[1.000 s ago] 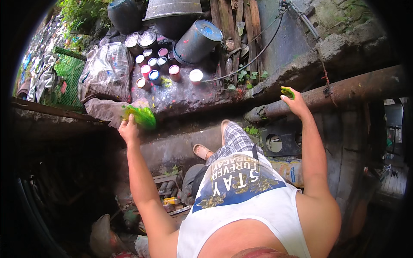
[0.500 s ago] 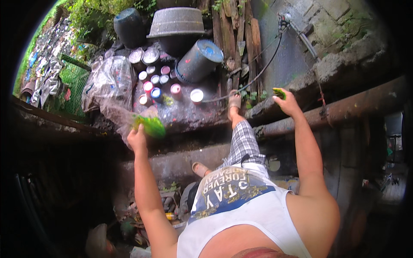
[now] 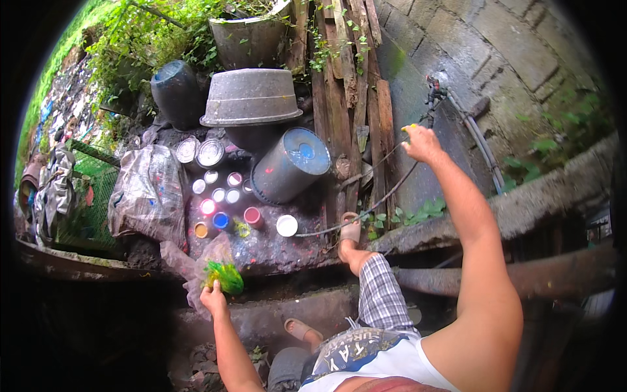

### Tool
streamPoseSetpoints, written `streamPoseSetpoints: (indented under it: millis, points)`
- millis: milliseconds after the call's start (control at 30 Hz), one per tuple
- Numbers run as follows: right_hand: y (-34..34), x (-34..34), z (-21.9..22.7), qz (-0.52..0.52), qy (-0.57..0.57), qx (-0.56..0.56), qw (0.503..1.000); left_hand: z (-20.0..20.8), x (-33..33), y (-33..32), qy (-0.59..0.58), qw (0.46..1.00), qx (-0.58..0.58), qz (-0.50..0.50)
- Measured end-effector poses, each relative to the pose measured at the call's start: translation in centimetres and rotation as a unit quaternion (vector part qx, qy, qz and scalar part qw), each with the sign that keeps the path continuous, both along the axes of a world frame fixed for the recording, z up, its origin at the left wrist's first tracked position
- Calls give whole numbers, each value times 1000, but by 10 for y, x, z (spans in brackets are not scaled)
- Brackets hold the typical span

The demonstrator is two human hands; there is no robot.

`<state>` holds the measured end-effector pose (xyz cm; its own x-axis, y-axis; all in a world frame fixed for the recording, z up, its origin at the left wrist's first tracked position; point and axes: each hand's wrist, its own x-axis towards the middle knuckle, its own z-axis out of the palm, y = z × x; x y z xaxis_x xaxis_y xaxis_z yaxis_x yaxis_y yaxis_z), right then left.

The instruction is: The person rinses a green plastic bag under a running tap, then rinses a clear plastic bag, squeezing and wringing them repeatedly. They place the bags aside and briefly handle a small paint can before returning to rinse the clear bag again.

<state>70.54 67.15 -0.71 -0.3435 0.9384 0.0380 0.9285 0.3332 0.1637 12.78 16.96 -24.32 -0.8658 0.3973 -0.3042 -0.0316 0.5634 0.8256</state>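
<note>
Sleeveless white printed top, plaid shorts, sandals.

1. The dark, paint-splattered ground slab carries pretty much everything here.
2. A bunch of small open paint cans sit on it in a cluster, showing pink, blue, orange and white.
3. A big dark drum lies tilted just beside them.
4. A crumpled plastic sheet is heaped at the slab's left side.
</note>
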Motion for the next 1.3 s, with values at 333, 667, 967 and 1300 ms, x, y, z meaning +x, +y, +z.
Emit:
streamPoseSetpoints:
  millis: [333,667,967,1300]
  points:
    - [200,40,34,17,-313,97,945,-87,14,73,-90,990,41,102]
    - [274,68,27,59,-347,134,927,-79,31,102,-75,992,-4,102]
    - [238,84,52,-51,-303,139,941,-71,21,88,-66,992,-64,84]
    - [99,-62,-235,197,-11,-111,974,-110,24,33,-69,993,-62,71]
